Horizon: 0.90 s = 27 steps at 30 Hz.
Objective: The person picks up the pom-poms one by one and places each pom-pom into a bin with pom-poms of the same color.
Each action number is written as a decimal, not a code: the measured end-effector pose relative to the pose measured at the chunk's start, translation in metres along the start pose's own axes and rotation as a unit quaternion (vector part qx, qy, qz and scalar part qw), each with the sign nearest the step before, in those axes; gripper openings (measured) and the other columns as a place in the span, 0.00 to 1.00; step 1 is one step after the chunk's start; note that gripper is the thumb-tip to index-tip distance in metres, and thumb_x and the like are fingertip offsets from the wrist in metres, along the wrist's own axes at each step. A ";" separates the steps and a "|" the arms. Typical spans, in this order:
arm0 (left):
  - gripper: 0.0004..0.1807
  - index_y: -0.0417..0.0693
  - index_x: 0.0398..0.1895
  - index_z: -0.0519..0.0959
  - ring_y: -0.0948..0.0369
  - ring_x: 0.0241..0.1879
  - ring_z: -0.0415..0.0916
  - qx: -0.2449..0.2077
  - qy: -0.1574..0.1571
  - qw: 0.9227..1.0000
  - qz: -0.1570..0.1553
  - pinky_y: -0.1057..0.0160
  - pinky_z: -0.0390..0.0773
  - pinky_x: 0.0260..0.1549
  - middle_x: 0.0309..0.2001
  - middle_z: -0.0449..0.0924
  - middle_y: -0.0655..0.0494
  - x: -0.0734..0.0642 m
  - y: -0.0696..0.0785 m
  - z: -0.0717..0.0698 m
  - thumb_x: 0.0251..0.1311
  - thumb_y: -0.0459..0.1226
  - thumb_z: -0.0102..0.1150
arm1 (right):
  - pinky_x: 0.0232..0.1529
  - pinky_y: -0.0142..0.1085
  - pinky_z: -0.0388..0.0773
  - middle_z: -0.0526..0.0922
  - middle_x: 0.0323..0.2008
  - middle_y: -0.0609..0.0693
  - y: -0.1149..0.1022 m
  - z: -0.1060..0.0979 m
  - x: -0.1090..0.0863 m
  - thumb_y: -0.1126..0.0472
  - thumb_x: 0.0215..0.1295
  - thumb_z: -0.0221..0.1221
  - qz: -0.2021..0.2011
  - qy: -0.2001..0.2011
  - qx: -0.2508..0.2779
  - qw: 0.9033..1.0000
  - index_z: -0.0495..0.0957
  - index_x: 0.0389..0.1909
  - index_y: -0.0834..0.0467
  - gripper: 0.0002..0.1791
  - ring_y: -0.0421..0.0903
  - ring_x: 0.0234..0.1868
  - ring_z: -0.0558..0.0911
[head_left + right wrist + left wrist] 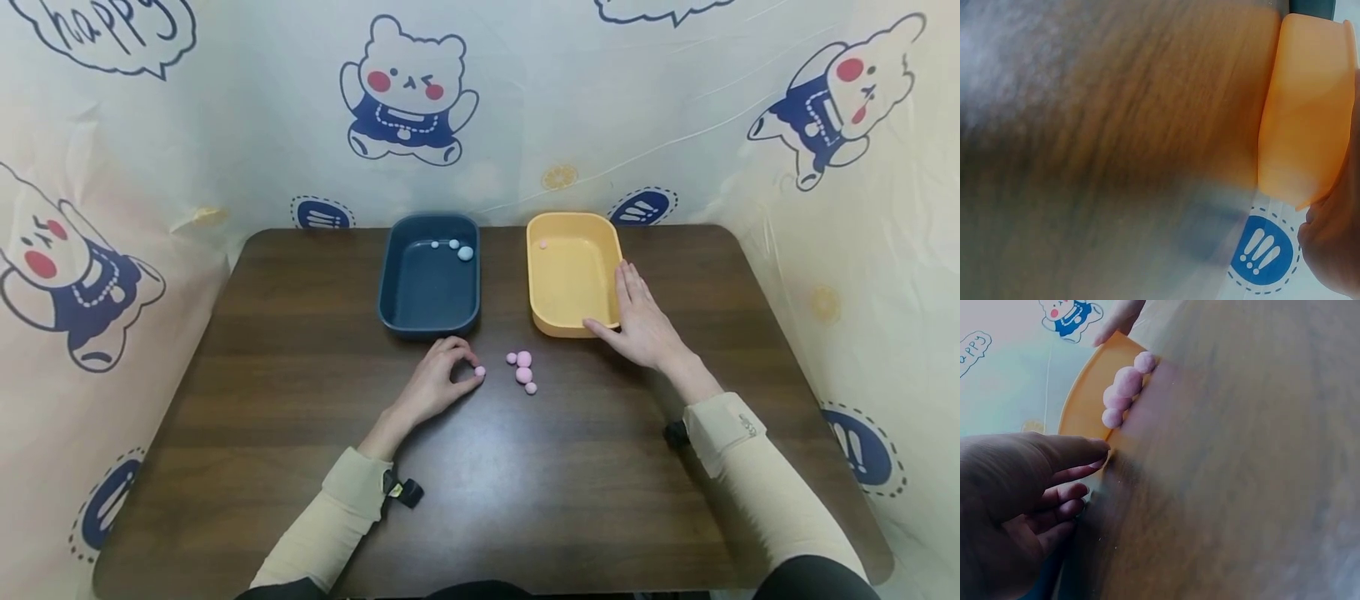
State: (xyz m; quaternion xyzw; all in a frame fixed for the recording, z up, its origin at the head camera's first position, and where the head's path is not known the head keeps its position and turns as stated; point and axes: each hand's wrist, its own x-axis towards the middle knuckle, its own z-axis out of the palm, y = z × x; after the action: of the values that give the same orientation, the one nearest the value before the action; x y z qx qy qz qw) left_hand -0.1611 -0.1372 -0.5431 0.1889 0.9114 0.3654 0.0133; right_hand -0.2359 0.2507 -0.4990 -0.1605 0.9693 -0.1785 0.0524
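Note:
Between thumb and index finger, my left hand (437,385) pinches a small pink ball (480,371) just in front of the blue tray. In the left wrist view the fingers hide that ball. Several more pink balls (524,375) lie bunched on the table to the right of this hand. My right hand (643,329) rests with straight fingers along the right rim of the yellow tray (574,322), its thumb over the front corner. One small pink ball (543,244) sits inside this tray, toward the back left.
A dark blue tray (429,310) stands left of the yellow one, with pale blue balls (466,253) at its back right. Both trays are near the far edge of the brown wooden table (300,367). A printed curtain (517,108) hangs behind and along both sides.

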 end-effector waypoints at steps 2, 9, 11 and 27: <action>0.09 0.48 0.44 0.89 0.51 0.57 0.75 0.001 0.004 1.000 0.006 0.49 0.79 0.60 0.54 0.82 0.49 0.000 -0.004 0.003 0.68 0.42 0.76 | 0.91 0.60 0.42 0.29 0.90 0.65 0.000 0.000 0.000 0.23 0.77 0.49 0.001 -0.002 0.000 1.000 0.26 0.88 0.64 0.66 0.62 0.92 0.34; 0.09 0.52 0.45 0.87 0.54 0.56 0.77 -0.011 0.018 1.000 0.012 0.48 0.79 0.60 0.52 0.84 0.54 0.000 -0.010 0.008 0.67 0.43 0.76 | 0.90 0.60 0.42 0.28 0.90 0.64 0.001 0.002 0.000 0.23 0.77 0.49 0.000 -0.002 0.003 1.000 0.26 0.88 0.64 0.66 0.62 0.92 0.34; 0.09 0.53 0.46 0.86 0.55 0.55 0.78 -0.020 0.024 0.999 0.015 0.49 0.79 0.59 0.50 0.85 0.56 -0.001 -0.007 0.007 0.68 0.43 0.75 | 0.90 0.60 0.42 0.28 0.90 0.64 0.001 0.002 -0.001 0.22 0.77 0.49 0.003 0.000 0.005 1.000 0.26 0.88 0.64 0.67 0.62 0.92 0.34; 0.09 0.51 0.47 0.86 0.56 0.51 0.81 -0.060 0.031 0.998 -0.007 0.51 0.82 0.58 0.47 0.87 0.55 -0.002 0.008 -0.005 0.67 0.39 0.75 | 0.90 0.61 0.43 0.30 0.90 0.64 0.001 -0.001 -0.001 0.22 0.76 0.49 0.004 -0.001 0.004 1.000 0.28 0.88 0.65 0.67 0.62 0.92 0.34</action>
State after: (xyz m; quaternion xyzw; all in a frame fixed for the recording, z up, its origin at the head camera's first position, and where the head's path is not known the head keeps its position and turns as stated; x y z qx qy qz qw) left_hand -0.1570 -0.1358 -0.5347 0.1696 0.8893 0.4248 -0.0015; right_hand -0.2354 0.2518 -0.4986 -0.1565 0.9692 -0.1823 0.0546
